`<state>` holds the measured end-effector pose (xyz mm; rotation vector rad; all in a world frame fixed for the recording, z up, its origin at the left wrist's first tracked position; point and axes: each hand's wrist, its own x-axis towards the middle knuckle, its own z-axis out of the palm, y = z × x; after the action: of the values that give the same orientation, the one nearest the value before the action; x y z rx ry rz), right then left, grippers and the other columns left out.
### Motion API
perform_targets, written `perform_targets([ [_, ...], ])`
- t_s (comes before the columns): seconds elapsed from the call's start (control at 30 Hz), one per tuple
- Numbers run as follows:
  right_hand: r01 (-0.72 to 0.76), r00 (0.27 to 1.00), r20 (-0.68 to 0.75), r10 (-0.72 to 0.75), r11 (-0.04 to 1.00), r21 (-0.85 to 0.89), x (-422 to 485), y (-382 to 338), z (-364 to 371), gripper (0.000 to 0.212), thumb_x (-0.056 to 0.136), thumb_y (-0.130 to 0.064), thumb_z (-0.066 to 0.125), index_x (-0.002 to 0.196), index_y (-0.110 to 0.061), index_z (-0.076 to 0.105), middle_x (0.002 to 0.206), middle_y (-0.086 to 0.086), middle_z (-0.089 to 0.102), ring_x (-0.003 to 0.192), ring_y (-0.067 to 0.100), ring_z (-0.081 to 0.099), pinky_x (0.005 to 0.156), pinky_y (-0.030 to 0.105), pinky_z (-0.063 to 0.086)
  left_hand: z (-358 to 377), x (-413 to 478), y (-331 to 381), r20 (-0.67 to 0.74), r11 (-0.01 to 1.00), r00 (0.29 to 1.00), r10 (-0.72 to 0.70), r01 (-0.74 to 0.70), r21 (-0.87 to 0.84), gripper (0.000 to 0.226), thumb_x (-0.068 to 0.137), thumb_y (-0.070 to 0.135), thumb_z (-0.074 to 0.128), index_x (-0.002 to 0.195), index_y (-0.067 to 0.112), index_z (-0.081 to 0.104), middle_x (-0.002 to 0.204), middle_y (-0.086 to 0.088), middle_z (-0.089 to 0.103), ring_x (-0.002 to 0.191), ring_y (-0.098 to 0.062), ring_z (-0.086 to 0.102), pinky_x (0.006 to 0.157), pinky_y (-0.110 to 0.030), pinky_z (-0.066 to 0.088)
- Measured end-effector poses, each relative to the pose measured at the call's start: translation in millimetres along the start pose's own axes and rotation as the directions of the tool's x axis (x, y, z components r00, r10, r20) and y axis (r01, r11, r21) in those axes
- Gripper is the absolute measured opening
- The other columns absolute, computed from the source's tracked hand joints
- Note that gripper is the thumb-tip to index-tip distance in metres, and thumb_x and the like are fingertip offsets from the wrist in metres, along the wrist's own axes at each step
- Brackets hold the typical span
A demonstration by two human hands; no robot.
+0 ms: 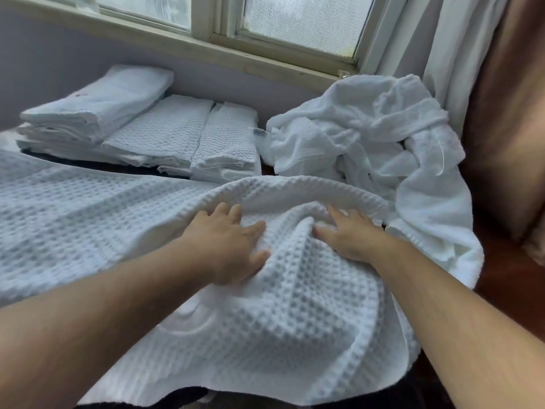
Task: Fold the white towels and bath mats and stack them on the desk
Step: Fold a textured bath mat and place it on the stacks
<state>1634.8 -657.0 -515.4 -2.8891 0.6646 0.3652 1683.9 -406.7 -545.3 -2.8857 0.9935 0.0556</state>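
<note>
**Both hands pressed flat on a rumpled waffle-weave bath mat**

Far left, at the back against the grey wall: a tall stack of folded terry towels. Just right of it and touching: folded waffle-weave mats in two lower stacks, side by side.

In front of these, across the near left and middle: a white waffle-weave bath mat, smooth on the left, bunched into a raised ridge near the middle, near edge draped forward.

On that mat, left of the ridge: left hand, released, palm down, fingers spread and straight. Right of the ridge: right hand, likewise relaxed and flat, thumb against the ridge, fingertips tucked under a rolled fold of the mat.

Behind and to the right: a loose heap of unfolded terry towels, spilling down onto the reddish wooden desk.

Above: a frosted window. Far right: a pale curtain beside a brown drape.
</note>
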Motion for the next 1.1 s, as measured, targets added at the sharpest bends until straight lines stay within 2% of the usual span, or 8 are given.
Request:
perform_targets([
  [0.1,-0.040,0.985,-0.169,0.032,0.998,-0.046,4,-3,-5,0.073,0.093,-0.073,0.035,0.147,-0.025,0.047,0.150,0.011,0.049,0.132,0.034,0.049,0.101,0.047,0.044,-20,13,-4,-0.159,0.997,0.987,0.018,-0.029,-0.068,0.053,0.096,0.065,0.029,0.125,0.032,0.060,0.128,-0.007,0.057,0.118,-0.027,0.053,0.091,-0.042,0.044],
  [0.23,-0.107,0.954,-0.281,0.108,0.994,0.018,5,-18,-5,0.069,0.101,-0.061,0.031,0.137,-0.008,0.056,0.143,0.016,0.055,0.124,0.035,0.054,0.086,0.042,0.040,-28,53,-10,-0.516,0.989,0.856,0.024,-0.097,-0.115,0.032,0.099,0.042,0.047,0.121,0.025,0.062,0.123,-0.002,0.058,0.118,-0.026,0.049,0.096,-0.045,0.044],
  [0.37,-0.129,0.991,-0.024,0.132,0.987,0.100,21,-22,9,0.097,0.089,-0.081,0.027,0.160,-0.016,0.018,0.166,0.017,0.015,0.151,0.035,0.018,0.114,0.050,0.026,-7,82,-9,-0.293,0.975,0.956,-0.006,-0.059,-0.215,0.067,0.092,0.058,0.049,0.150,0.029,0.031,0.155,-0.006,0.034,0.140,-0.030,0.029,0.113,-0.047,0.030],
  [0.53,-0.035,0.994,-0.100,0.041,0.998,0.059,42,-10,18,0.094,0.093,-0.078,0.026,0.161,-0.024,-0.009,0.168,0.012,-0.011,0.155,0.029,-0.010,0.124,0.049,0.001,19,85,-1,-0.207,0.967,0.978,0.026,-0.077,-0.243,0.072,0.098,0.062,0.027,0.158,0.034,0.001,0.169,-0.005,-0.001,0.151,-0.028,0.010,0.119,-0.045,0.019],
  [0.7,-0.150,0.988,0.016,0.154,0.978,-0.144,44,-26,-33,0.045,0.104,-0.050,0.043,0.120,-0.013,0.062,0.145,0.013,0.053,0.110,0.031,0.059,0.095,0.037,0.044,-17,93,-5,-0.036,0.977,0.995,0.095,-0.100,-0.189,0.056,0.094,0.065,0.041,0.144,0.040,0.042,0.146,-0.004,0.043,0.133,-0.027,0.039,0.105,-0.046,0.040],
  [0.83,-0.136,0.890,-0.432,0.146,0.989,0.054,50,-29,-44,0.024,0.091,-0.029,0.046,0.073,-0.015,0.052,0.080,0.006,0.063,0.065,0.023,0.054,0.056,0.030,0.040,-26,95,-21,-0.083,0.745,0.994,0.068,-0.106,-0.658,0.032,0.099,0.054,0.047,0.107,0.038,0.074,0.095,0.012,0.070,0.089,-0.007,0.063,0.073,-0.022,0.047],
  [0.9,-0.014,0.769,-0.630,0.112,0.987,0.158,56,-25,-31,0.021,0.092,-0.032,0.046,0.079,-0.016,0.051,0.072,-0.002,0.053,0.061,0.017,0.047,0.052,0.029,0.030,-15,91,-29,-0.166,0.699,0.986,0.011,-0.126,-0.704,0.024,0.098,0.044,0.055,0.119,0.042,0.068,0.099,0.015,0.069,0.088,-0.002,0.060,0.072,-0.020,0.044],
  [1.1,0.158,0.808,-0.566,0.165,0.864,0.478,63,-5,22,0.029,0.095,-0.045,0.044,0.080,-0.026,0.059,0.069,-0.008,0.059,0.065,0.014,0.054,0.054,0.029,0.037,1,94,-29,-0.102,0.892,0.994,0.039,-0.081,-0.445,0.080,0.088,0.063,0.056,0.155,0.037,0.021,0.153,0.008,0.040,0.141,-0.021,0.030,0.111,-0.047,0.028],
])
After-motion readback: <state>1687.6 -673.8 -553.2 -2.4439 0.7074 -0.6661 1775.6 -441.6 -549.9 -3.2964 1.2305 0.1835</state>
